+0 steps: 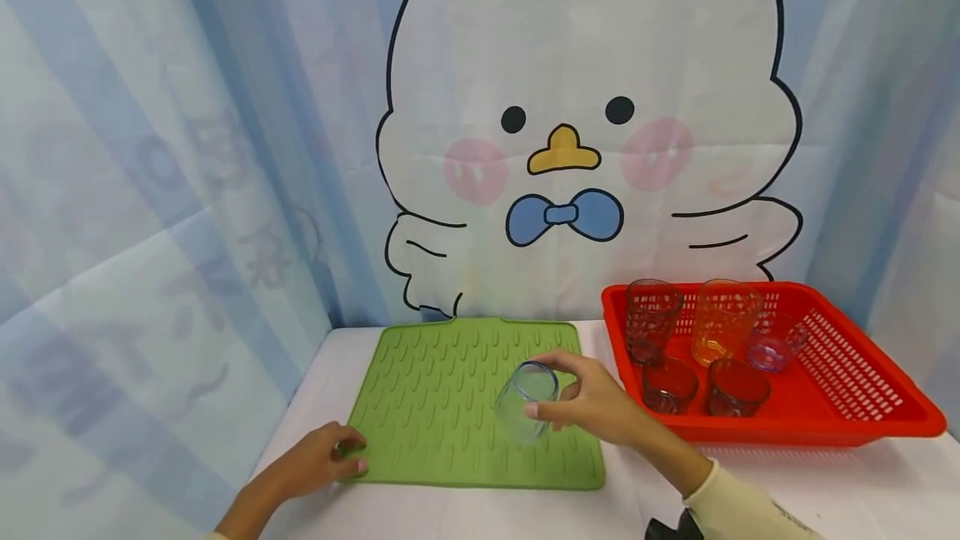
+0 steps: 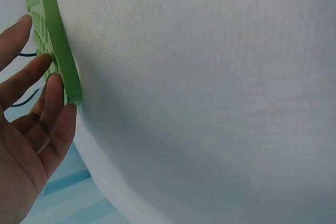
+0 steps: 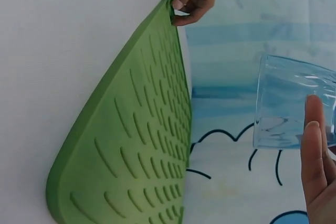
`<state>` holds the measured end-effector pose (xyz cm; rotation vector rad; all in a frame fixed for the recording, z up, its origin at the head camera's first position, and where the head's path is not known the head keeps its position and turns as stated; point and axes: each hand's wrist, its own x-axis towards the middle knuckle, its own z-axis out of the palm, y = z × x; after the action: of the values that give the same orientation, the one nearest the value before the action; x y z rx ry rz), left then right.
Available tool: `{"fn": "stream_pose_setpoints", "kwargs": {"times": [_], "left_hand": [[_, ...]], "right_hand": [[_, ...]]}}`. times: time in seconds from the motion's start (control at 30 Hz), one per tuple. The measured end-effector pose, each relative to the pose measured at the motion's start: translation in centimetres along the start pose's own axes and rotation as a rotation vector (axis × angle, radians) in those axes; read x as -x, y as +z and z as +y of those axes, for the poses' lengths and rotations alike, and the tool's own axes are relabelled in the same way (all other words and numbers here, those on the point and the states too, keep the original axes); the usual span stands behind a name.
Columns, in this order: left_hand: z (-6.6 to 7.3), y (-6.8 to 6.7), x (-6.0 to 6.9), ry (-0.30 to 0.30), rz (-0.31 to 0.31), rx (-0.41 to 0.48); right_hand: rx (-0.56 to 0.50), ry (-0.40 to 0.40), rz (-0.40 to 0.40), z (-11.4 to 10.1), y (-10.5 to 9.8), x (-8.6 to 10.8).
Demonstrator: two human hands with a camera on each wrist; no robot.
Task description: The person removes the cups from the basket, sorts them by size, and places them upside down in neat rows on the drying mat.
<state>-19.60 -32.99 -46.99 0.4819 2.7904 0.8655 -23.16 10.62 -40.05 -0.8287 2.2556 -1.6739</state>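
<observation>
My right hand [image 1: 592, 398] holds a clear, faintly blue drinking glass [image 1: 513, 419] between thumb and fingers. The glass is tilted above the right part of a green ridged mat [image 1: 420, 407], apart from it. In the right wrist view, the same glass [image 3: 281, 103] shows see-through walls, and fingers [image 3: 313, 150] lie against it. My left hand [image 1: 315, 463] is at the mat's near left corner. The left wrist view shows the left hand [image 2: 31, 129] with loosely bent fingers, the tips touching the mat's edge [image 2: 65, 66].
A red plastic basket [image 1: 795, 433] stands right of the mat. Inside are several glasses, among them a tall dark one [image 1: 652, 319], an orange one [image 1: 723, 323] and a purplish one [image 1: 772, 348]. A white cloth [image 1: 480, 515] covers the table. Printed curtains [image 1: 225, 190] hang behind and beside it.
</observation>
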Motion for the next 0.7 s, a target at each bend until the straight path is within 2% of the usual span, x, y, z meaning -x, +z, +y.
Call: {"fn": "stream_pose_setpoints", "kwargs": {"times": [0.23, 0.7], "left_hand": [[-0.1, -0.2, 0.2, 0.014, -0.005, 0.002], [-0.3, 0.0, 0.7, -0.012, 0.015, 0.016]], "right_hand": [[-0.018, -0.007, -0.019, 0.3, 1.6, -2.7], [-0.054, -0.022, -0.023, 2.4, 3.7, -7.0]]}}
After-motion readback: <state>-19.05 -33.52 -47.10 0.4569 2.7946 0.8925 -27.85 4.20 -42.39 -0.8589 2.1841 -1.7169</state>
